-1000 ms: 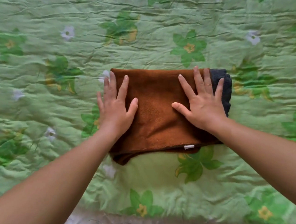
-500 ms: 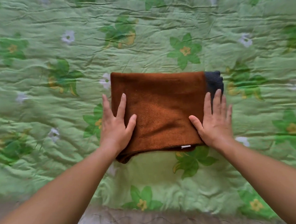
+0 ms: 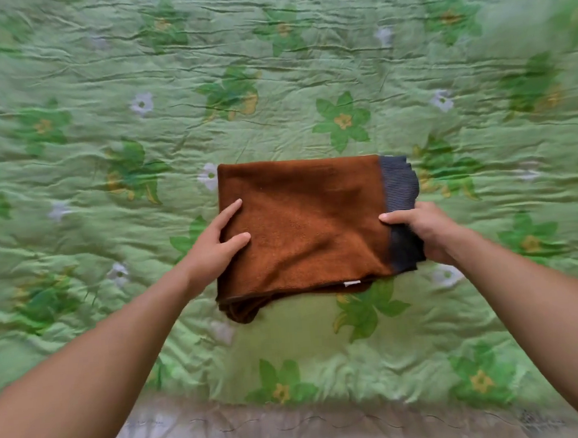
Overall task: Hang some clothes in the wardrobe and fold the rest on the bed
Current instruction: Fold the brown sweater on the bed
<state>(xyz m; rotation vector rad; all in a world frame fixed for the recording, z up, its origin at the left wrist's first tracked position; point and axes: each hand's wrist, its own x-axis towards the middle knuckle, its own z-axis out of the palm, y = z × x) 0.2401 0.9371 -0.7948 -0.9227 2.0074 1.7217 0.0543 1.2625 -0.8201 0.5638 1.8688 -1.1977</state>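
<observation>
Brown folded garment [image 3: 308, 224] lay on the green floral bed [image 3: 271, 83]; left hand [image 3: 214, 249] gripped its left edge, right hand [image 3: 427, 233] pinched the dark ribbed hem [image 3: 399, 183], thumb on top.

A wrinkled green quilt [image 3: 271, 83] printed with leafy flowers spreads beyond the left hand [image 3: 214, 248] and right hand [image 3: 428, 229]; nearer than both, a grey strip [image 3: 295, 427] edges it. Soft, even light.
</observation>
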